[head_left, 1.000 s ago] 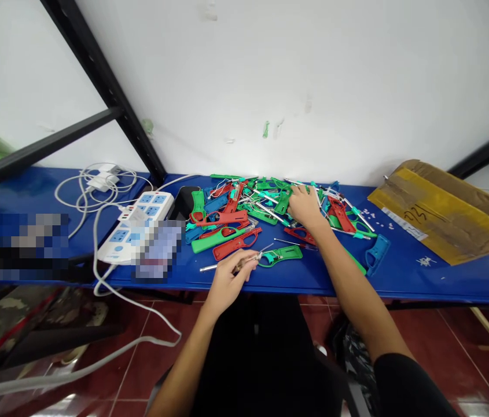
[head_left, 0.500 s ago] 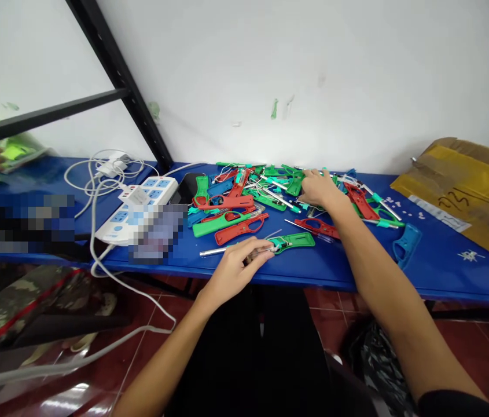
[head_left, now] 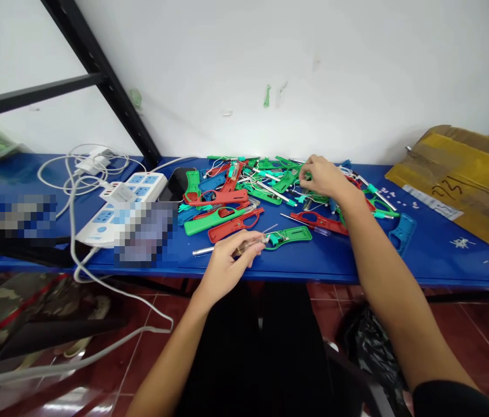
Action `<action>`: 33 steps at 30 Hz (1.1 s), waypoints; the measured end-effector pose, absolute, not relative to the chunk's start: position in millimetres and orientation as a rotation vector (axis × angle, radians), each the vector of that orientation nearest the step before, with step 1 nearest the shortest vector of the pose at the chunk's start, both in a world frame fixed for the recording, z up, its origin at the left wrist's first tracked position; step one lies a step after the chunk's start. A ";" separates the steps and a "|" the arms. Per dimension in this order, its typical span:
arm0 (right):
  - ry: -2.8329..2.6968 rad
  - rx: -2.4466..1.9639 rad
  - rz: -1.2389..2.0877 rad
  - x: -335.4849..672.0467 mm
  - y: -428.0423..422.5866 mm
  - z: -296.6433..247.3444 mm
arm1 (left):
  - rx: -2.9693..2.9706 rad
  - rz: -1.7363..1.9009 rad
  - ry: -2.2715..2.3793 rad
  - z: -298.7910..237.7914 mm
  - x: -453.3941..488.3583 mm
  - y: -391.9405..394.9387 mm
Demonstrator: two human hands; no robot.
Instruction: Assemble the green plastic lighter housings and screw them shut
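A heap of green, red and blue plastic lighter shells (head_left: 244,194) with metal tubes and thin wires lies on the blue shelf (head_left: 439,263). My left hand (head_left: 227,260) rests at the shelf's front edge, fingers pinched on a thin metal rod (head_left: 209,250) beside a green shell (head_left: 291,236). My right hand (head_left: 322,175) is curled over the far side of the heap, fingertips among green pieces and tubes; what it grips is hidden.
A white power strip (head_left: 120,205) with tangled white cables (head_left: 79,171) sits left of the heap, next to a dark phone (head_left: 178,182). A flattened cardboard box (head_left: 465,182) lies at the right. A black diagonal frame bar (head_left: 100,81) stands behind. Red floor tiles lie below.
My right hand has shifted slightly within the heap and curled its fingers more. My left hand stays pinched on the rod near the green shell. The view swung a little.
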State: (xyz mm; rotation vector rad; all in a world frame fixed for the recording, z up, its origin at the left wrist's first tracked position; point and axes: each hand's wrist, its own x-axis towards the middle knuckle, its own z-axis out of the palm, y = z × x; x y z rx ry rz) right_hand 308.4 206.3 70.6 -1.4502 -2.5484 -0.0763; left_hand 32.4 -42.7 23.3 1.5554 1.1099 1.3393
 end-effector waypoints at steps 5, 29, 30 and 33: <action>-2.629 -1.410 0.162 327.7 196.2 84.9 | 1.549 1.337 1.116 23.6 31.1 -44.3; -2.592 -1.656 -0.212 290.3 176.8 79.9 | 1.646 1.336 1.146 22.9 34.9 -44.5; -2.595 -1.667 -0.222 289.8 175.5 80.2 | 1.648 1.339 1.147 22.7 35.0 -44.5; -2.604 -1.706 -0.251 289.0 172.7 80.8 | 1.659 1.339 1.148 21.9 35.1 -44.7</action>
